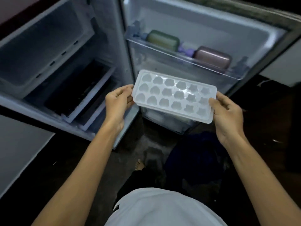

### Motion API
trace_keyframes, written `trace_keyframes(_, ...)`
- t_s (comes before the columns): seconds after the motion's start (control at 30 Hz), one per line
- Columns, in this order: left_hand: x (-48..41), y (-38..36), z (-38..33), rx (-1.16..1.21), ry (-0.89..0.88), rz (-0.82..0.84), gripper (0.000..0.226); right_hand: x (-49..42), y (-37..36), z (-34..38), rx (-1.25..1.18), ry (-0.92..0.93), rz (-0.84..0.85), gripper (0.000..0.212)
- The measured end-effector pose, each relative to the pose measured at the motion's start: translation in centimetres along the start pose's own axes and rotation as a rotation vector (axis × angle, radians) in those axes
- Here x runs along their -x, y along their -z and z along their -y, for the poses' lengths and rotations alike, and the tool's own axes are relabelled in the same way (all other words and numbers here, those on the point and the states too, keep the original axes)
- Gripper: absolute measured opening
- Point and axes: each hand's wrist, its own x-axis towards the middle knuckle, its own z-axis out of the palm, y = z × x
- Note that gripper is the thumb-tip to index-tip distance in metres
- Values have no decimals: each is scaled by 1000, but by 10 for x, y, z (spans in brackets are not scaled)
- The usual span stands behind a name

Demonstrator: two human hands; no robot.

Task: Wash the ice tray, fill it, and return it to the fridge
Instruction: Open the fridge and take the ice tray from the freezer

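Note:
A white plastic ice tray (173, 95) with several heart- and star-shaped cells is held level in the air in front of the open fridge. My left hand (117, 101) grips its left short end. My right hand (227, 111) grips its right short end. The freezer compartment (45, 46) stands open at the upper left. Whether the cells hold water I cannot tell.
The open fridge door (203, 30) rises behind the tray; its shelf (187, 60) carries a green box (162, 40) and a pink box (213, 58). Dark drawers (78, 90) sit below the freezer. A bare foot (139, 164) and dark floor lie beneath.

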Motion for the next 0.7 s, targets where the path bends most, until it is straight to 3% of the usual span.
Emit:
trace_keyframes(0.1, 19, -39, 13, -48, 25, 68, 21, 16, 56, -3, 4, 2, -95, 31)
trace_keyframes(0.43, 98, -185, 49, -291, 42, 520, 25, 62, 230, -28, -71, -35, -355, 34)
trace_keyframes(0.7, 133, -296, 80, -345, 34, 708, 19, 75, 319, -42, -108, -70, -574, 37)
